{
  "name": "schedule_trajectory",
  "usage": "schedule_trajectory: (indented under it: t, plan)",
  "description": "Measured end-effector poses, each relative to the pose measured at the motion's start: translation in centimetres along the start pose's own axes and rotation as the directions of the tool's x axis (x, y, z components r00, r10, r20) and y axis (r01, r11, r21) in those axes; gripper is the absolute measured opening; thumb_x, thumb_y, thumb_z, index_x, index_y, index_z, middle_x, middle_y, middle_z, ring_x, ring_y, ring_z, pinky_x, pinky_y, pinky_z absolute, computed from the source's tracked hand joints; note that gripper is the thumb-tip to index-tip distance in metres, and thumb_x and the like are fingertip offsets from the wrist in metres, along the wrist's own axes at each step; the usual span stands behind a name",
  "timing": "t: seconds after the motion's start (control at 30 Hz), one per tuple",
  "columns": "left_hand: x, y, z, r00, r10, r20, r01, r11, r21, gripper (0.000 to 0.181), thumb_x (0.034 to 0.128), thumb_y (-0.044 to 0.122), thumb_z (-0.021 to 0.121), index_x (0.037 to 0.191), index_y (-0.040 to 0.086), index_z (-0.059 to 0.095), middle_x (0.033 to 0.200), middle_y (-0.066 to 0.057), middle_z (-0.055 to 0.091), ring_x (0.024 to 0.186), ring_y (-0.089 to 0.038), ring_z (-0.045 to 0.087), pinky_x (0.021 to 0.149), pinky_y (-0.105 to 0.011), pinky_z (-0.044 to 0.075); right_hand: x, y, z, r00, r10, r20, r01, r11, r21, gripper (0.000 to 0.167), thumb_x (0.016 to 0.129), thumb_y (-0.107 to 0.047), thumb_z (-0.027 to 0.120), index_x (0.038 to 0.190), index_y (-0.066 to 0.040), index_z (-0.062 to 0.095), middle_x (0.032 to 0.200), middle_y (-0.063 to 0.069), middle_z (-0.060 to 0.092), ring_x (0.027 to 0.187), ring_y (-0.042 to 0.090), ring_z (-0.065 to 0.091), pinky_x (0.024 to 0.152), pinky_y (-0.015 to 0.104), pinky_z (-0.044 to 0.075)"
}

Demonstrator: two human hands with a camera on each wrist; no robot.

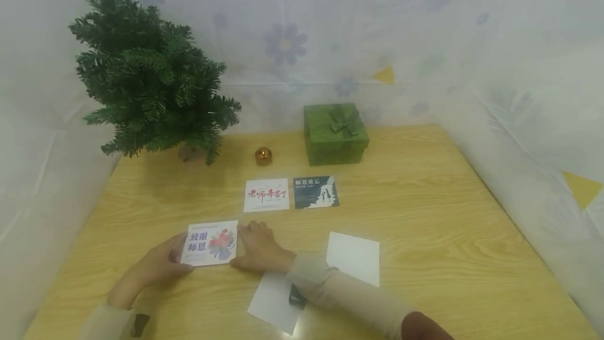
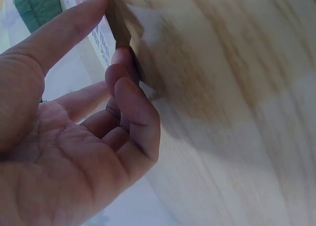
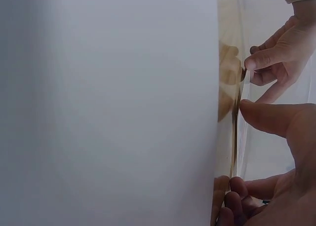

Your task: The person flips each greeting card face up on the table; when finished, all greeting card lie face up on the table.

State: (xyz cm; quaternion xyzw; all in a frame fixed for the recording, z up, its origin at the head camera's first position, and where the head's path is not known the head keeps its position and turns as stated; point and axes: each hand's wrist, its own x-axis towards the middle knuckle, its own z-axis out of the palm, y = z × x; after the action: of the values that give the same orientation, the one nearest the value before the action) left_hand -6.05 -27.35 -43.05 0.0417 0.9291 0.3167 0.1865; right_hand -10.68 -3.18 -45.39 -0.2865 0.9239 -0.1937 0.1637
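A white card (image 1: 209, 244) with purple Chinese characters and a printed bouquet is held by both hands, low over the front left of the table. My left hand (image 1: 158, 261) grips its left side, thumb at the lower corner; in the left wrist view the fingers (image 2: 140, 110) curl by its edge. On the card's right side, my right hand (image 1: 261, 251) holds the edge between thumb and fingers. Behind it lie a white card with red characters (image 1: 266, 203) and a dark blue card (image 1: 311, 201) side by side.
Two blank white sheets (image 1: 356, 258) (image 1: 273, 303) lie near and partly under the right forearm. At the back stand a small artificial fir tree (image 1: 151, 77), a shiny orange ball (image 1: 263, 156) and a green gift box (image 1: 335, 151) with a bow. Patterned white sheeting (image 1: 424, 30) surrounds the table.
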Motion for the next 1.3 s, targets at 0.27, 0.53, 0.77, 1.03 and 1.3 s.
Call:
schedule_trajectory:
  t: [0.27, 0.53, 0.77, 1.03, 1.3]
  plan:
    - [0.0, 0.3, 0.0, 1.000, -0.011, 0.009, 0.011, 1.000, -0.003, 0.086, 0.0791, 0.023, 0.074, 0.140, -0.014, 0.027, 0.127, -0.041, 0.044, 0.113, -0.056, 0.046, 0.094, -0.064, 0.039, -0.1, -0.1, -0.1, 1.000, -0.012, 0.009, 0.012, 0.999, -0.036, 0.078, 0.078, -0.045, 0.073, 0.141, -0.008, 0.044, 0.102, 0.000, 0.046, 0.090, 0.012, 0.036, 0.079, 0.021, 0.033]
    - [0.0, -0.1, 0.1, 1.000, 0.028, 0.002, -0.028, 0.999, -0.031, 0.085, 0.0787, 0.019, 0.074, 0.139, -0.018, 0.025, 0.127, -0.042, 0.043, 0.113, -0.056, 0.045, 0.096, -0.064, 0.037, -0.3, 0.0, -0.2, 1.000, -0.016, 0.013, 0.016, 1.000, -0.008, 0.078, 0.078, -0.044, 0.073, 0.142, -0.010, 0.043, 0.101, -0.001, 0.046, 0.090, 0.011, 0.035, 0.079, 0.021, 0.033]
    - [-0.1, -0.2, 0.2, 0.999, 0.043, -0.004, -0.043, 0.998, -0.041, 0.089, 0.0781, 0.016, 0.073, 0.138, -0.022, 0.019, 0.137, -0.046, 0.023, 0.124, -0.062, 0.026, 0.102, -0.067, 0.026, -0.2, 0.7, -0.2, 0.999, -0.043, 0.018, 0.042, 0.997, 0.061, 0.076, 0.079, -0.042, 0.073, 0.142, -0.013, 0.043, 0.102, -0.002, 0.047, 0.091, 0.010, 0.036, 0.080, 0.021, 0.034]
    - [0.4, 1.9, 0.2, 0.999, 0.027, -0.025, -0.029, 0.996, -0.079, 0.091, 0.0832, 0.018, 0.070, 0.142, -0.018, 0.011, 0.108, -0.035, 0.055, 0.094, -0.044, 0.057, 0.085, -0.051, 0.049, -0.8, 1.8, -0.8, 0.995, -0.094, 0.021, 0.089, 0.984, 0.154, 0.076, 0.081, -0.040, 0.071, 0.144, -0.010, 0.040, 0.135, 0.008, 0.051, 0.123, 0.023, 0.044, 0.107, 0.035, 0.034]
    - [0.3, 6.7, 1.5, 0.980, 0.189, -0.065, -0.194, 0.977, -0.091, 0.079, 0.0880, 0.021, 0.067, 0.143, -0.013, 0.021, 0.104, -0.021, 0.059, 0.091, -0.031, 0.059, 0.079, -0.046, 0.053, -4.1, 4.6, -3.4, 0.996, -0.091, 0.000, 0.089, 0.984, 0.152, 0.101, 0.073, -0.048, 0.077, 0.150, -0.010, 0.025, 0.153, 0.006, 0.032, 0.139, 0.024, 0.029, 0.117, 0.042, 0.015]
